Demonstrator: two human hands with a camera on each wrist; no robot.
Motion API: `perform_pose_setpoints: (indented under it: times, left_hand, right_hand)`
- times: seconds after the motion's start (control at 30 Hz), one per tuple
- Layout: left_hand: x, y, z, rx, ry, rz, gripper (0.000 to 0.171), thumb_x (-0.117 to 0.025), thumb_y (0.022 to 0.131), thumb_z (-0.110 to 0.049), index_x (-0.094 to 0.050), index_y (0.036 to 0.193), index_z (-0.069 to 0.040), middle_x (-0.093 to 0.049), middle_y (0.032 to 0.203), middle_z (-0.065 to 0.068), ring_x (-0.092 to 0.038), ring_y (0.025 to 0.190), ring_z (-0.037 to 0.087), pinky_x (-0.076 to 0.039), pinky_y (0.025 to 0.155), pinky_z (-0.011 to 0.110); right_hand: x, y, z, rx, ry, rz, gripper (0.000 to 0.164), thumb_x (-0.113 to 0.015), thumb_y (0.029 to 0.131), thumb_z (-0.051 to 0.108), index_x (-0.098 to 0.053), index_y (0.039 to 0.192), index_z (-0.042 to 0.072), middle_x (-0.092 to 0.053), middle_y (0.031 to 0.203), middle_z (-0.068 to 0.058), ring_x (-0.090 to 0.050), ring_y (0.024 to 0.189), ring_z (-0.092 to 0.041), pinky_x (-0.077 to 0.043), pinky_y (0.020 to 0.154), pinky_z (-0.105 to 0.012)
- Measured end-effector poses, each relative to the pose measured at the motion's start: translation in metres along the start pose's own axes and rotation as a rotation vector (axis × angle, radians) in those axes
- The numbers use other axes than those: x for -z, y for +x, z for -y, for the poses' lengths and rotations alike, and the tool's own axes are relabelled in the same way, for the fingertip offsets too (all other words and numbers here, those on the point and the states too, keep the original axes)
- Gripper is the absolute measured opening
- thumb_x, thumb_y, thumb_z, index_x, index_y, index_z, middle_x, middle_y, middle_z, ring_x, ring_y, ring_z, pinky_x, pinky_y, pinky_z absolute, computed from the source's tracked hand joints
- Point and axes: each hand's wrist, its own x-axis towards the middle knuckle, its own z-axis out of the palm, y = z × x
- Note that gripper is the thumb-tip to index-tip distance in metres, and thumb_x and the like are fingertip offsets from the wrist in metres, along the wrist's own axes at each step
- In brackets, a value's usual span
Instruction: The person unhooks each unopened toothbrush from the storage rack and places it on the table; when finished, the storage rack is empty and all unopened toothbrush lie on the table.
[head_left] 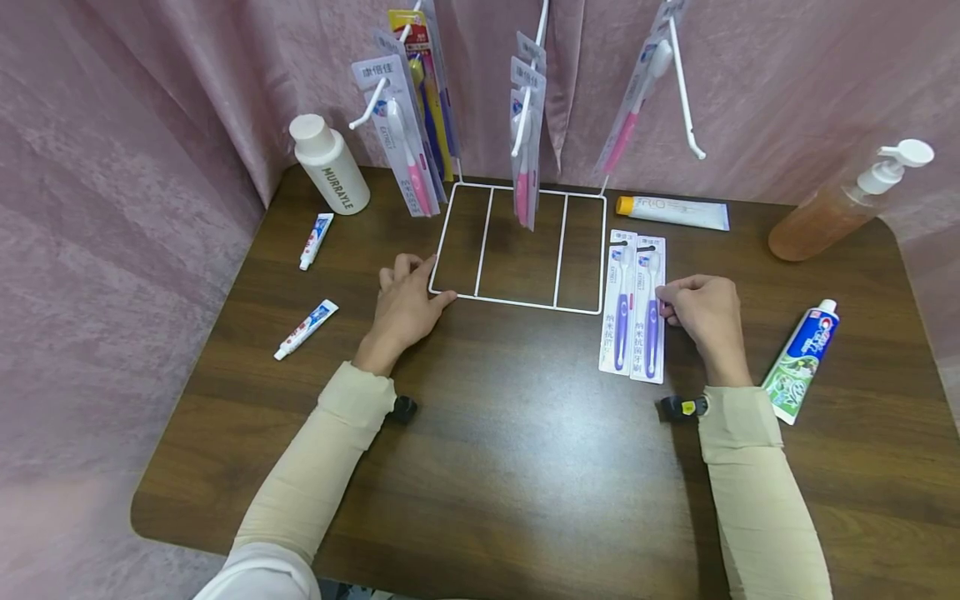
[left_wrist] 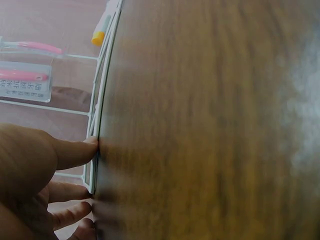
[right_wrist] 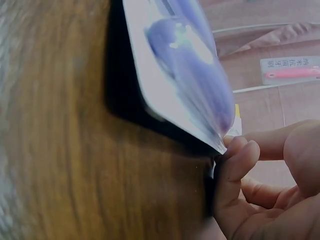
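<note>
In the head view my left hand [head_left: 407,302] rests at the near left corner of a white wire display rack [head_left: 517,305]. The left wrist view shows its thumb [left_wrist: 75,152] touching the front wire, the other fingers beyond the corner. My right hand [head_left: 705,310] pinches the right edge of a packaged purple toothbrush [head_left: 649,333] between thumb and fingers. Up close in the right wrist view, that package [right_wrist: 192,75] is tilted, with one edge raised off the table. Another packaged purple toothbrush [head_left: 618,321] lies beside it on the left.
Packaged toothbrushes hang from the rack's hooks: left [head_left: 405,150], middle [head_left: 527,142] and right [head_left: 633,108]. Small toothpaste tubes [head_left: 317,240] and a white bottle [head_left: 330,167] are at left. An orange-capped tube [head_left: 675,212], pump bottle [head_left: 825,218] and green-blue toothpaste [head_left: 802,358] are at right.
</note>
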Motion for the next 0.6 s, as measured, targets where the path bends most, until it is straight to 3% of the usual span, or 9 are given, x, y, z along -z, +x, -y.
perform_pose_setpoints:
  times: [0.6]
  left_hand:
    - [-0.0009, -0.0019, -0.0003, 0.001, -0.007, -0.012, 0.076, -0.072, 0.114, -0.037, -0.042, 0.177, -0.008, -0.04, 0.171, 0.02, -0.039, 0.137, 0.046, -0.047, 0.113, 0.059]
  right_hand:
    - [-0.003, 0.0, -0.0033, 0.023, -0.024, -0.032, 0.034, -0.071, 0.111, 0.018, -0.078, 0.134, -0.007, -0.075, 0.086, 0.005, -0.065, 0.067, 0.001, -0.056, 0.064, -0.016]
